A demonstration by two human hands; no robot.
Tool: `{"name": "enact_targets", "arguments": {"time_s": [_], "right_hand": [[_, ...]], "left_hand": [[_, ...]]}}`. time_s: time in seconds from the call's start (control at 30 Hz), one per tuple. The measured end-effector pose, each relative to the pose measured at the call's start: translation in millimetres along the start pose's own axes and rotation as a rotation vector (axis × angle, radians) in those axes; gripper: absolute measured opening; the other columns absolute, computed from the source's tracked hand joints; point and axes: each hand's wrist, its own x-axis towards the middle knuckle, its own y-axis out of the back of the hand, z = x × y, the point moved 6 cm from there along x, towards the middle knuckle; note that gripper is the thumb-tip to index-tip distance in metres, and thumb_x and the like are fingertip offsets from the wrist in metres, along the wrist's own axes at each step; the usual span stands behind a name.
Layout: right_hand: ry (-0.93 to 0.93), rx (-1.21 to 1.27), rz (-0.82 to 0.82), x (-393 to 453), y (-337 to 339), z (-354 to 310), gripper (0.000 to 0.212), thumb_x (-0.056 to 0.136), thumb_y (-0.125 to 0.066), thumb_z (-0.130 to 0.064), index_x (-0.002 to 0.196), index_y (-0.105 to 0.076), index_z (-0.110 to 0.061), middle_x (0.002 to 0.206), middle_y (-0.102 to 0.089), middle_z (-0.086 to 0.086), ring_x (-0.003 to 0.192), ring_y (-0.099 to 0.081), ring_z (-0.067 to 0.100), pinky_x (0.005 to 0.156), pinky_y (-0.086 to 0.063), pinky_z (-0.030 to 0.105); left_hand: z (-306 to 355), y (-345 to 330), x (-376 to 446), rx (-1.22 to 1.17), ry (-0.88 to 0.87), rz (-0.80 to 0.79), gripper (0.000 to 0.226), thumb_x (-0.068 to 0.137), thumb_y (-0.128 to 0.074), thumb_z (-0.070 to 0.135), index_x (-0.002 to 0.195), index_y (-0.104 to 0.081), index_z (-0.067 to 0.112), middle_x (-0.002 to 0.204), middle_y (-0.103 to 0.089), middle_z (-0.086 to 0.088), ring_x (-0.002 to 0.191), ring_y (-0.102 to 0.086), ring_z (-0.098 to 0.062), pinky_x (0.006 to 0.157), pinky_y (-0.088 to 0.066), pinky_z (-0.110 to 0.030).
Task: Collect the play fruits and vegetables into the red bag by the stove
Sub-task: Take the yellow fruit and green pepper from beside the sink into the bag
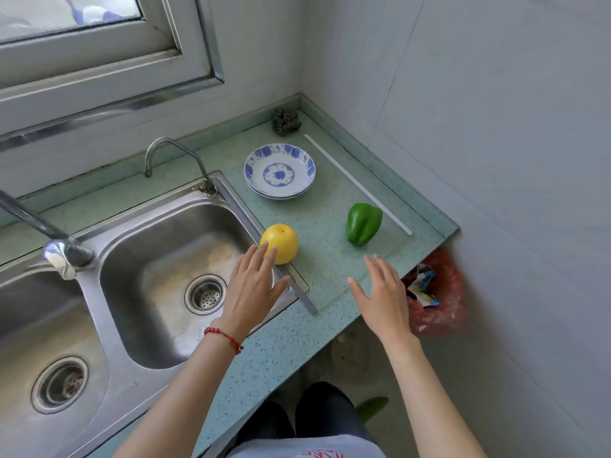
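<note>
- Two hands hover over the desk [330,328], fingers spread wide, holding nothing.
- Left hand [253,285] fingertips overlap the yellow fruit [281,241].
- Right hand [383,297] is near the green pepper [363,223].

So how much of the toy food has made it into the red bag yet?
None that I can see. The red bag hanging off the counter end shows only paper wrappers. The yellow fruit and green pepper still sit on the counter. The left hand reaches open toward the fruit, fingertips near it; the right hand hovers open, holding nothing. Both pieces remain.
</note>
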Motion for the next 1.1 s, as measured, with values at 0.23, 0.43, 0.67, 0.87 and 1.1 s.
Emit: {"name": "enact_targets", "arguments": {"time_s": [0.23, 0.43, 0.67, 0.87, 1.1], "right_hand": [[0.022, 0.038, -0.004, 60, -3, 0, 0.061, 0.090, -0.044, -0.046, 0.140, -0.032, -0.013, 0.149, -0.031, 0.009, 0.138, -0.026, 0.023, 0.110, -0.024, 0.039], [0.008, 0.072, -0.003, 95, -4, 9, 0.062, 0.090, -0.047, -0.045, 0.141, -0.030, -0.014, 0.150, -0.029, 0.011, 0.138, -0.027, 0.026, 0.109, -0.028, 0.043], [-0.058, 0.076, 0.051, 124, -3, 21, 0.062, 0.089, -0.050, -0.043, 0.140, -0.031, -0.013, 0.149, -0.030, 0.013, 0.135, -0.029, 0.030, 0.105, -0.033, 0.046], [-0.113, 0.147, 0.058, 141, -7, 32, 0.067, 0.085, -0.059, -0.038, 0.140, -0.030, -0.012, 0.151, -0.025, 0.013, 0.135, -0.031, 0.031, 0.099, -0.040, 0.048], [-0.169, 0.344, 0.134, 148, -8, 39, 0.064, 0.082, -0.066, -0.025, 0.137, -0.035, -0.012, 0.148, -0.030, 0.012, 0.134, -0.034, 0.029, 0.097, -0.039, 0.035]], "left_hand": [[-11, -2, 38, -0.087, 0.110, 0.028, 0.064, 0.087, -0.053, 0.041, 0.139, -0.033, 0.009, 0.147, -0.035, -0.014, 0.138, -0.027, -0.031, 0.111, -0.026, -0.044], [-22, -15, 60, -0.308, 0.290, 0.022, 0.068, 0.085, -0.058, 0.040, 0.140, -0.030, 0.012, 0.148, -0.033, -0.010, 0.136, -0.028, -0.026, 0.112, -0.025, -0.040], [-30, -31, 69, -0.539, 0.505, 0.021, 0.072, 0.076, -0.070, 0.035, 0.136, -0.036, 0.013, 0.140, -0.043, -0.011, 0.125, -0.042, -0.027, 0.103, -0.033, -0.037], [-34, -40, 69, -0.643, 0.616, 0.072, 0.071, 0.072, -0.074, 0.035, 0.132, -0.042, 0.018, 0.132, -0.050, -0.010, 0.114, -0.049, -0.024, 0.090, -0.039, -0.032], [-39, -43, 71, -0.771, 0.697, 0.121, 0.062, 0.069, -0.077, 0.033, 0.124, -0.050, 0.020, 0.110, -0.053, 0.003, 0.096, -0.049, -0.014, 0.078, -0.039, -0.027]]}}
